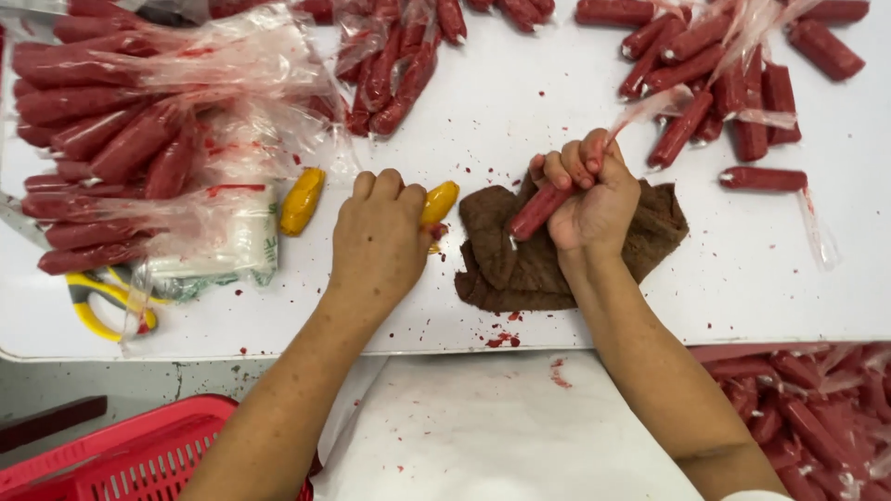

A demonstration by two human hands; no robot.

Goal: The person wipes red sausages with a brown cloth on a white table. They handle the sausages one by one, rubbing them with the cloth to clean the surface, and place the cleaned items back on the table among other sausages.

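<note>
Head view: a red sausage (540, 210) is gripped in the closed right hand (594, 199) at centre frame, held just above a brown cloth (520, 264) lying on the white table (520, 102). A yellow piece (440, 201) is covered by the curled left hand (379, 237), left of centre; whether it is clamped cannot be told. Another yellow piece (303, 199) lies just left of that hand. Wrapped sausages (102, 139) are piled at upper left, yellow scissors (102, 301) below them, a red basket (130, 459) at lower left.
</note>
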